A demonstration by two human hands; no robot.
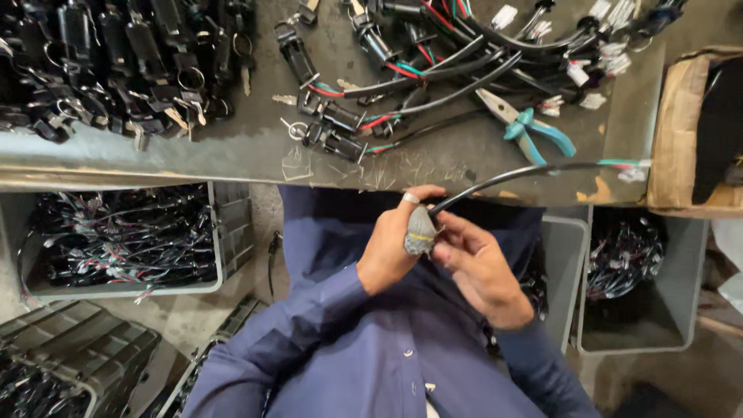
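My left hand [391, 248] is closed around a small grey cylindrical part [420, 232] with a yellow band, held just in front of my blue shirt. A ring shows on one finger. My right hand [480, 271] touches the same part from the right, fingers at the spot where a black cable [511, 175] leaves it. The cable arcs right along the table's front edge and ends in green and red wires with a white connector [633, 172].
On the scratched grey table [255, 151] lie teal-handled pliers [534, 128], a tangle of wired black switches [402, 77] and a heap of black keyed parts [116, 62]. Grey bins of wire harnesses [124, 244] [635, 279] stand below. A cardboard box [696, 131] sits at right.
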